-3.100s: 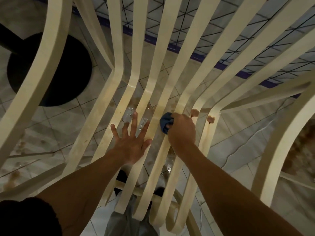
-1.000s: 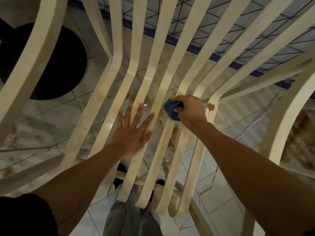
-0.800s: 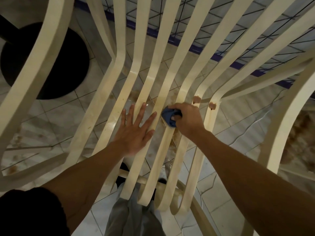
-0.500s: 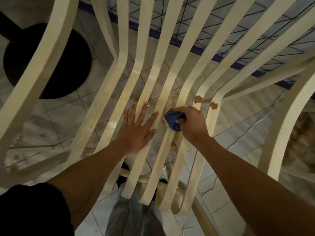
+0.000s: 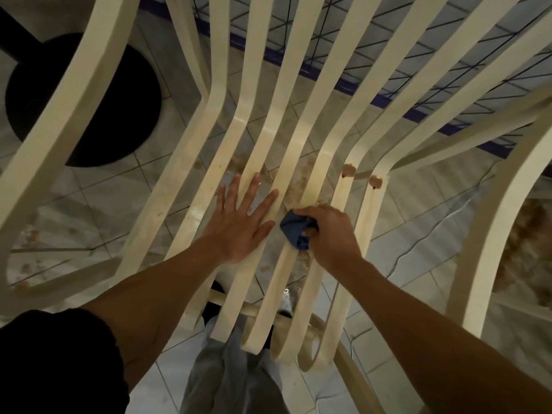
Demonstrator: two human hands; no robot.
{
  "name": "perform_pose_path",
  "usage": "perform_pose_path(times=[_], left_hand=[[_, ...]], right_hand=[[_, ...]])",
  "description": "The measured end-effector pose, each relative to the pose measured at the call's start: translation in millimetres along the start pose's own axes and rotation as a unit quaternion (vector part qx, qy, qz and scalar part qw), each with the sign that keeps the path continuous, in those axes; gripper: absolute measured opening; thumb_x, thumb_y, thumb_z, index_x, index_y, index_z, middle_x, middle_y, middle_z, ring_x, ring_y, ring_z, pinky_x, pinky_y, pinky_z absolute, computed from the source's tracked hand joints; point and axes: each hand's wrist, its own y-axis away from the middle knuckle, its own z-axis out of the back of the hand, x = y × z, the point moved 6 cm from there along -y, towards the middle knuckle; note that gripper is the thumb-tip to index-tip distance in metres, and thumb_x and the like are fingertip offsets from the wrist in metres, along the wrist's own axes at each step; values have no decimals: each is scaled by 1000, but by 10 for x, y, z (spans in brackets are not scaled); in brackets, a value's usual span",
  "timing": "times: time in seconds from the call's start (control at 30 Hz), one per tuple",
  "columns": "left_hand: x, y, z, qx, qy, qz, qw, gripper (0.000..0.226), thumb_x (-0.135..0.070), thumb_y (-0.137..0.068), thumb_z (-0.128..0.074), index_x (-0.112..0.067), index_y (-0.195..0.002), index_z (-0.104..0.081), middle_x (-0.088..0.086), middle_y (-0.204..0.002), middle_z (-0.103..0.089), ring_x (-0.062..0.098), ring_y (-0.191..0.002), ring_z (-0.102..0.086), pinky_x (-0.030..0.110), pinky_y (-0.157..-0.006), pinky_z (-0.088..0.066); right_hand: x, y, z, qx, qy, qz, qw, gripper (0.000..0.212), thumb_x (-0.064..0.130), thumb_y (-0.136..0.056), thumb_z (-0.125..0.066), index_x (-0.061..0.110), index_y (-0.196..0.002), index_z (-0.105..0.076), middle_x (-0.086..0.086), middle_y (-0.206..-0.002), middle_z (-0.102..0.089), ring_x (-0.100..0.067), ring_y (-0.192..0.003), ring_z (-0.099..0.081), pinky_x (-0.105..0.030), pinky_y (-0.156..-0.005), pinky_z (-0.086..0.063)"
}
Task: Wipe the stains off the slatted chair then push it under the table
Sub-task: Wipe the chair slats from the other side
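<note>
The cream slatted chair (image 5: 218, 150) fills the view from above, its seat slats running away from me. My left hand (image 5: 239, 219) lies flat and open on the middle slats, fingers spread. Just to its right, my right hand (image 5: 330, 231) is closed around a crumpled blue cloth (image 5: 295, 231), pressing it onto a slat. Brown stains (image 5: 348, 170) mark the slats beyond the cloth, near the seat's bend, with a second blob (image 5: 375, 181) further right. Faint brownish smears run along the slats around my hands.
A black round table base (image 5: 119, 115) stands on the tiled floor at the upper left. A blue-striped tiled wall (image 5: 388, 70) lies behind the chair back. Brown spatter stains the floor at right (image 5: 531, 240) and lower left (image 5: 27, 264). My legs (image 5: 233, 375) stand against the seat's front.
My right hand has drawn the cloth along the slat toward me, away from the seat's bend. My left hand stays flat on the same slats.
</note>
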Motion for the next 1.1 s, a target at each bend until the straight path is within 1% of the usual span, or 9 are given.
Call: perform_pose_path(times=[0.1,0.2,0.27,0.43,0.6,0.77,0.87,0.97,1.1], left_hand=[[5,-6,4,14,5,5,1000,65,-63,-90,6,-40,-148,23,3,-154,37,36,-143,29,56,-116,12],[3,-5,7,25,12,4,1000,66,-64,-88,9,-40,-148,23,3,-154,38,37,-142,30,57,-117,10],[5,4,8,29,11,2,1000,66,-64,-88,10,-40,-148,24,3,-154,38,37,-142,29,58,-117,8],[-1,13,8,-6,14,-6,1000,64,-62,-93,0,-39,-149,20,6,-158,28,41,-145,19,60,-117,1],[3,0,-9,3,16,-2,1000,65,-63,-90,5,-40,-147,24,5,-156,33,40,-144,23,56,-117,5],[6,7,-6,9,11,1,1000,65,-64,-88,9,-40,-146,26,5,-156,33,40,-144,23,55,-117,4],[6,0,-2,8,14,0,1000,66,-65,-88,8,-40,-147,25,5,-156,33,39,-144,24,55,-117,6],[12,-8,-22,11,17,1,1000,67,-66,-88,6,-40,-147,23,3,-156,33,38,-144,25,55,-117,8],[15,-7,-33,4,22,-1,1000,67,-66,-89,3,-41,-149,19,3,-157,31,38,-144,23,56,-116,7]], right_hand=[[7,-283,152,-29,24,4,999,48,-8,-79,-58,16,-118,-70,-11,-112,-68,-28,-104,-61,-35,-91,-51],[38,-390,201,-30,18,-1,999,49,-10,-77,-59,16,-117,-70,-11,-112,-69,-27,-104,-63,-36,-88,-53],[38,-335,153,-26,18,-13,999,46,-7,-80,-61,16,-120,-69,-11,-115,-67,-28,-106,-61,-35,-91,-52],[50,100,-102,8,0,4,1000,43,-2,-85,-62,16,-124,-66,-8,-114,-62,-25,-106,-57,-23,-92,-40],[42,181,-142,59,22,50,997,47,-2,-84,-61,17,-127,-63,-9,-116,-61,-28,-110,-55,-35,-95,-47],[61,-43,-16,5,47,12,999,46,2,-86,-57,21,-128,-62,-10,-115,-60,-30,-105,-55,-39,-86,-49],[112,45,-82,-11,44,4,999,46,2,-87,-58,19,-129,-61,-11,-117,-58,-30,-106,-54,-37,-88,-48],[146,313,-219,14,11,9,1000,46,2,-88,-61,18,-131,-60,-9,-119,-58,-28,-111,-50,-33,-92,-44],[178,571,-335,66,2,40,997,50,-1,-87,-60,17,-134,-58,-8,-121,-57,-28,-115,-49,-35,-96,-46]])
